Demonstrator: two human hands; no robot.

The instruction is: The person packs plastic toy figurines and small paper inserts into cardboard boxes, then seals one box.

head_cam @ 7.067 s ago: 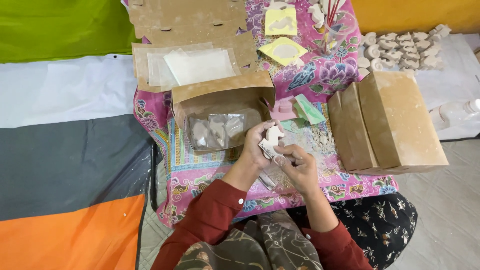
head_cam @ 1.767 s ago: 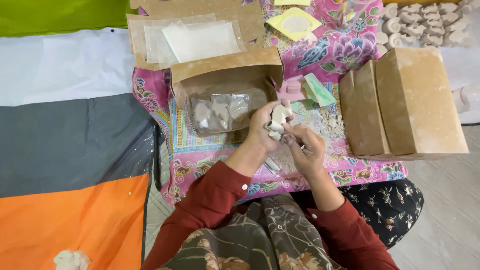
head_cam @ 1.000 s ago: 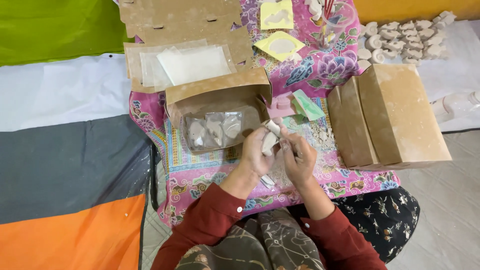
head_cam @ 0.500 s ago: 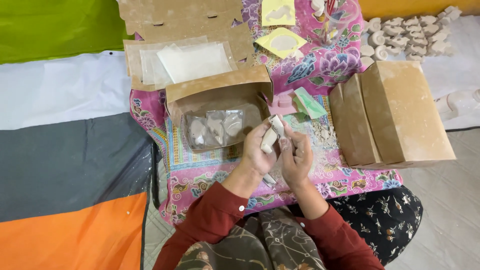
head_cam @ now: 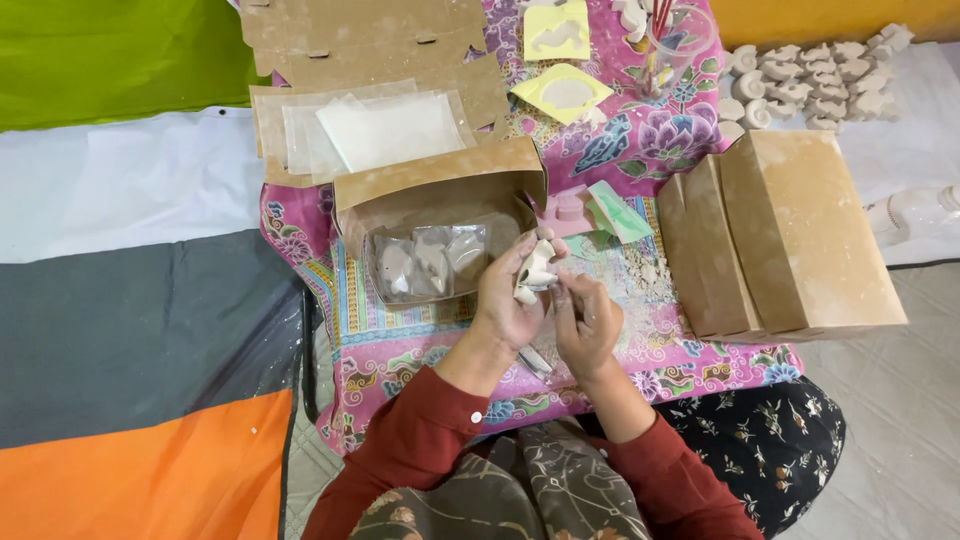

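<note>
White plaster figurine (head_cam: 537, 272) upright in left hand (head_cam: 508, 300); right hand (head_cam: 585, 318) pinches its side (open box beyond).

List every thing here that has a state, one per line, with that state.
Left hand: closed around the small white figure.
Right hand: fingertips on the white figure.
Open cardboard box: lid up, clear-wrapped pieces inside.
Closed cardboard boxes: shut, lying side by side.
Flat cardboard blanks: unfolded.
White figures: unwrapped, lying in rows.
</note>
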